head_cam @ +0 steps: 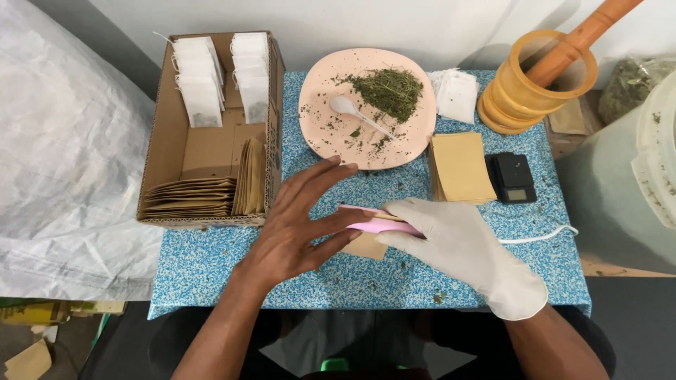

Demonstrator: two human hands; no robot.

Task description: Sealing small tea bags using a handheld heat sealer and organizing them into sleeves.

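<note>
My right hand (461, 246), in a white glove, grips a small pink device (373, 224) that lies over a brown paper envelope (366, 246) on the blue speckled tablecloth (211, 260). A white cord (542, 236) runs out from under the glove to the right. My bare left hand (299, 225) hovers beside the device with its fingers spread, the fingertips at the device's left end.
A pink plate (327, 130) holds dried green herbs (389, 91) and a white spoon (352, 112). At the left, a cardboard box (165, 134) holds white tea bags and brown envelopes. To the right lie an envelope stack (461, 167), a small black scale (512, 177) and a wooden mortar with pestle (535, 81).
</note>
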